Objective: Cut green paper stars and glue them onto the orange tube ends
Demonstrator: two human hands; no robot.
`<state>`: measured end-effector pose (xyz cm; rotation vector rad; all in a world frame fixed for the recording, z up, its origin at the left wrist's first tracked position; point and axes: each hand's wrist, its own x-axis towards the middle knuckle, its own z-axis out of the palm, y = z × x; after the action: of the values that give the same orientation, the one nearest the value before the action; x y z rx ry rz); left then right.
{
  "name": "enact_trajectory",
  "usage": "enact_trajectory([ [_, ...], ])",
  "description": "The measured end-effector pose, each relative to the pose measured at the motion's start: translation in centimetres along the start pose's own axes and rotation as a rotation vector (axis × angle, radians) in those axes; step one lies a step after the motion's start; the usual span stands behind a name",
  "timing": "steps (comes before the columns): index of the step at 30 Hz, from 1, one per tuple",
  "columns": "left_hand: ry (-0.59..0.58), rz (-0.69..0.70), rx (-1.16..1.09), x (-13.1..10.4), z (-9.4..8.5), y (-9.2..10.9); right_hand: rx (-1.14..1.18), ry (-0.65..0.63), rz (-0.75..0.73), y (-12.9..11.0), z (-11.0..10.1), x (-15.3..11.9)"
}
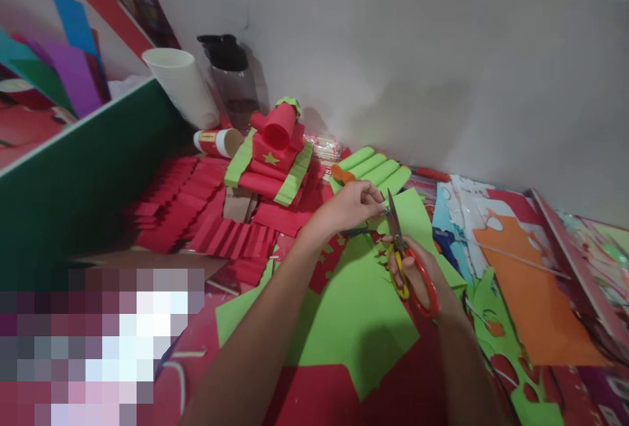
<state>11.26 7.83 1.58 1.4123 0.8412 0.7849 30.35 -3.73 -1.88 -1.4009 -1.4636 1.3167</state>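
While handheld, scissors (399, 242) (cup label (212, 141) illegible)

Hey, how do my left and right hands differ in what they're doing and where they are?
Your right hand grips the scissors by their red and yellow handles, while your left hand has its fingers bent beside the blades; whether it pinches something tiny is hard to tell. Your left hand is reached farther forward than your right hand. Both are bare and close to the light green paper.
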Motion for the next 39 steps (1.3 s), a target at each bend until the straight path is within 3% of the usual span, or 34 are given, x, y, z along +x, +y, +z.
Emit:
enact_trajectory([
  [17,-0.003,0.003,0.141,-0.5,-1.0,0.7,0.076,-0.046,-0.049,0.0,1.0,-0.1],
  [25,0.004,-0.042,0.067,-0.4,-1.0,0.5,0.139,-0.019,-0.041,-0.2,2.0,-0.4],
  [31,-0.047,-0.042,-0.022,-0.1,-1.2,-0.3,0.181,-0.036,-0.011,0.1,1.5,-0.4],
  [39,-0.028,-0.032,-0.048,0.1,-1.2,-0.6,0.183,-0.090,-0.032,-0.6,0.8,-0.5],
])
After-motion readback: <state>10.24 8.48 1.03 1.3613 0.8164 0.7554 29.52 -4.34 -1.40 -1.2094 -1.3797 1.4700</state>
